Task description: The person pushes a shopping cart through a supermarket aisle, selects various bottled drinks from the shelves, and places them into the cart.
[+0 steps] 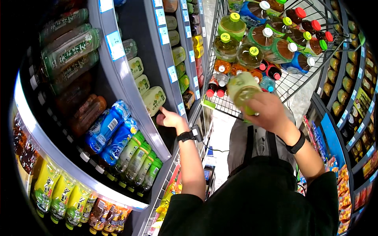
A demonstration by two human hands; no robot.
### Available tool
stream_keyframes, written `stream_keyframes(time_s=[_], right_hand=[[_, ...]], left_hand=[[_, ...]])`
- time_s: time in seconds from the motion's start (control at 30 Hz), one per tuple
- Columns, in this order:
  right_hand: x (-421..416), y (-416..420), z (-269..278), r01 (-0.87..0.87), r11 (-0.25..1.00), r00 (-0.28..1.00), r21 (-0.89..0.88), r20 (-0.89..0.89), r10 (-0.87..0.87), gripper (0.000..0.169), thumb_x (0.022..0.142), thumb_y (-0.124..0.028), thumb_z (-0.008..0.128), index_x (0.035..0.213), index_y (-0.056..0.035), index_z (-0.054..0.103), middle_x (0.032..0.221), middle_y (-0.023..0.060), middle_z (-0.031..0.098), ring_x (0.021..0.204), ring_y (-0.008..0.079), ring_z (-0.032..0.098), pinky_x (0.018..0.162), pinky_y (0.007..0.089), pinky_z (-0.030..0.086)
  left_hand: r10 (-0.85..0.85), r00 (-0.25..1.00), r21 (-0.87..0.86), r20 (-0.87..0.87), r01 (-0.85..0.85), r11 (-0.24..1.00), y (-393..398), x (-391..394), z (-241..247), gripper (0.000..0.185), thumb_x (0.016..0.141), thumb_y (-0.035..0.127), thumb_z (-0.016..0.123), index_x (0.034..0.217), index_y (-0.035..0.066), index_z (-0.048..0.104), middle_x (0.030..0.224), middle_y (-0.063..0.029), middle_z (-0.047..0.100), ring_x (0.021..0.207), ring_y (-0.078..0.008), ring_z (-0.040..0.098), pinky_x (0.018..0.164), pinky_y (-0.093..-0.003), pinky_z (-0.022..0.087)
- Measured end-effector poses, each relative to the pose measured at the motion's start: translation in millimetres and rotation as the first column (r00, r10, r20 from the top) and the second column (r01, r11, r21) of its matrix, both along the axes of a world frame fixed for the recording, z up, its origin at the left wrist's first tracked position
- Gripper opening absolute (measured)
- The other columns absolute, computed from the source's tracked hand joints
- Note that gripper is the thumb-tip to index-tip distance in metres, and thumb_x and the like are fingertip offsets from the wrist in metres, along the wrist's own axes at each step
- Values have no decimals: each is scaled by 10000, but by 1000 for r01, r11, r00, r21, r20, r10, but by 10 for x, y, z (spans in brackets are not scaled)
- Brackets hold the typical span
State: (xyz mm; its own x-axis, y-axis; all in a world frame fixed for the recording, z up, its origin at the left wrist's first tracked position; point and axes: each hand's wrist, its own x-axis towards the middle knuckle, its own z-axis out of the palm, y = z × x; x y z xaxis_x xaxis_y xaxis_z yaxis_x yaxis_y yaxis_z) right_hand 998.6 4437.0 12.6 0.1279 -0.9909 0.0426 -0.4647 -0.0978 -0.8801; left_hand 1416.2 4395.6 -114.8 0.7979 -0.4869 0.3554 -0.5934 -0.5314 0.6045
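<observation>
My right hand (264, 110) grips a pale green drink bottle (243, 85), blurred by motion, over the near end of a wire shopping cart (291, 94). At the shelf on the left, my left hand (171, 118) has a fingertip at the lower edge of a pale green bottle (154, 101) lying on the shelf. Whether the fingers close around it cannot be seen. Two similar bottles, one a pale green bottle (141, 83), lie just beyond it. Large bottles with yellow caps (226, 37) and white-capped tea bottles (279, 53) fill much of the cart.
Smaller red-capped bottles (212, 87) lie at the cart's near end. Price tags line the grey shelf edge (133, 88). Blue-wrapped bottles (107, 128) and green-capped bottles (137, 160) occupy the left shelf. A stocked shelf (345, 82) borders the right side, with hanging snack packets (344, 188) nearer.
</observation>
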Motion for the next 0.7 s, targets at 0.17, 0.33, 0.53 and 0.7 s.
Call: stream_keyframes(time_s=[0.17, 0.33, 0.53, 0.7], right_hand=[[579, -750, 103, -167, 941, 968, -294, 135, 214, 381, 715, -183, 820, 1057, -114, 667, 984, 63, 573, 966, 292, 615, 868, 416, 533], [1562, -1319, -369, -58, 874, 931, -482, 289, 221, 258, 816, -202, 741, 1047, -130, 650, 988, 47, 555, 1024, 270, 591, 917, 387, 521], [2293, -1649, -860, -78, 893, 891, -443, 370, 262, 185, 830, -195, 689, 973, -131, 590, 940, 40, 530, 956, 235, 598, 856, 368, 539], [3010, -1845, -934, -149, 864, 933, -481, 221, 283, 130, 831, -204, 699, 916, -108, 674, 1053, 32, 657, 1106, 227, 614, 968, 409, 524]], left_hand=[[-587, 806, 312, 81, 538, 783, -56, -57, 19, 255, 1011, 200, 628, 905, -31, 637, 875, -156, 642, 866, -334, 570, 856, -448, 460], [-636, 769, 450, -64, 591, 669, 292, 297, -459, 264, 991, 253, 631, 977, -10, 649, 956, -175, 636, 969, -371, 560, 936, -474, 428], [-701, 704, 547, 115, 544, 636, 242, 276, -761, 315, 976, 301, 638, 997, -13, 650, 1003, -184, 633, 1006, -381, 558, 951, -484, 423], [-731, 678, 586, 74, 563, 582, 378, 366, -849, 361, 964, 342, 644, 1015, -15, 651, 1042, -191, 630, 1038, -390, 557, 964, -493, 418]])
